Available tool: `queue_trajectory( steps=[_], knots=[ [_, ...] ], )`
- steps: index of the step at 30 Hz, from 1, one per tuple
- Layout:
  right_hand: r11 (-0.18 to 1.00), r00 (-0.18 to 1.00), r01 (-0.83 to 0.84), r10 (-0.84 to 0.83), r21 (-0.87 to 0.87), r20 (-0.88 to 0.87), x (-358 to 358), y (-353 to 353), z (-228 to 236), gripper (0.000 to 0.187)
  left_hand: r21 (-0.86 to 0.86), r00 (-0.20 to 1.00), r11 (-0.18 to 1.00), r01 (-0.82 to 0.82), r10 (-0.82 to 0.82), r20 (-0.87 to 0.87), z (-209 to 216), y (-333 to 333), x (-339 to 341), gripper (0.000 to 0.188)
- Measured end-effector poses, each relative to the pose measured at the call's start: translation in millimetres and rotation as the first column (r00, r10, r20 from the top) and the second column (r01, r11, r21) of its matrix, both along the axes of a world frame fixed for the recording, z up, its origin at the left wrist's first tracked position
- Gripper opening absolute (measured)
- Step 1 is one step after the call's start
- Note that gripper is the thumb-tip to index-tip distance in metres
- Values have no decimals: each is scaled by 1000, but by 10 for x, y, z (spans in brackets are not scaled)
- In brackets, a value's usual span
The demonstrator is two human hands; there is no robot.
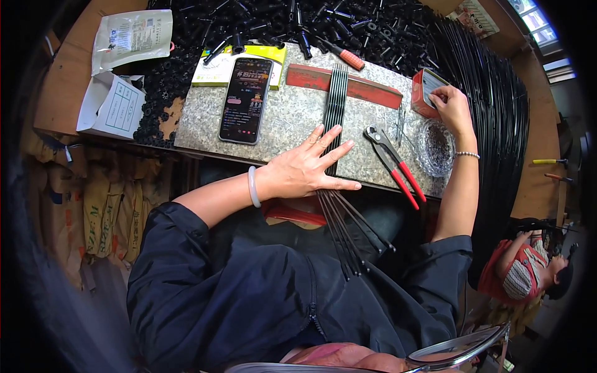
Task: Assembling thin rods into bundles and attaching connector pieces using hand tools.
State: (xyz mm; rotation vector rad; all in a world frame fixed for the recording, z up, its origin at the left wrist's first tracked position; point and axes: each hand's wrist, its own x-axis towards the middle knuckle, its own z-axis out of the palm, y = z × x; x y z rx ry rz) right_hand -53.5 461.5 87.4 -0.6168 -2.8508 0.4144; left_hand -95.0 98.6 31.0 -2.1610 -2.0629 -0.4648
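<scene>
My left hand (305, 163) lies with its fingers spread across a row of thin black rods (336, 102), pressing over them at the board's front edge. The rods' far ends rest on a red metal bar (376, 93); their near ends fan out over my lap. At the right, my right hand (455, 112) reaches to a small red tin (418, 94), fingers pinched together at its opening; whatever is between them is hidden. Cutting pliers (392, 158) with red handles lie between my hands, jaws pointing away. Beside my right wrist stands a clear glass bowl (423, 149) of small dark pieces.
A phone (247, 99) lies on the speckled board (292, 109), against a yellow-green packet (208, 73). Black parts (261, 18) heap up behind, near a red-handled screwdriver (351, 59). Long black rods (497, 124) fill the right side. Another person (525, 270) sits at far right.
</scene>
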Motion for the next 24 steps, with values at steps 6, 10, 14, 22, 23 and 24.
queue_trajectory(
  steps=[6, 10, 14, 22, 23, 24],
  knots=[
    [947, 974, -124, 173, 295, -148, 43, 88, -38, 13, 31, 999, 999, -5, 3, 47, -38, 21, 15, 71],
    [994, 877, -105, 100, 14, -469, -150, -294, 11, 13, 26, 1000, 1000, -4, 3, 22, -37, 7, 10, 72],
    [926, 937, -266, 183, -267, -297, -499, -749, -109, 20, 26, 1000, 1000, -8, 7, 27, -23, 9, 16, 73],
    [895, 972, -235, 217, -378, -91, -851, -1036, -362, 28, 11, 1000, 1000, -4, 4, -30, -11, 14, 11, 61],
    [883, 972, -236, 219, -405, -89, -873, -1029, -396, 29, 19, 1000, 1000, -5, 6, -31, -8, 14, 11, 61],
    [871, 972, -236, 221, -432, -86, -890, -1024, -417, 29, 27, 1000, 1000, -6, 6, -31, -10, 15, 9, 61]
  ],
)
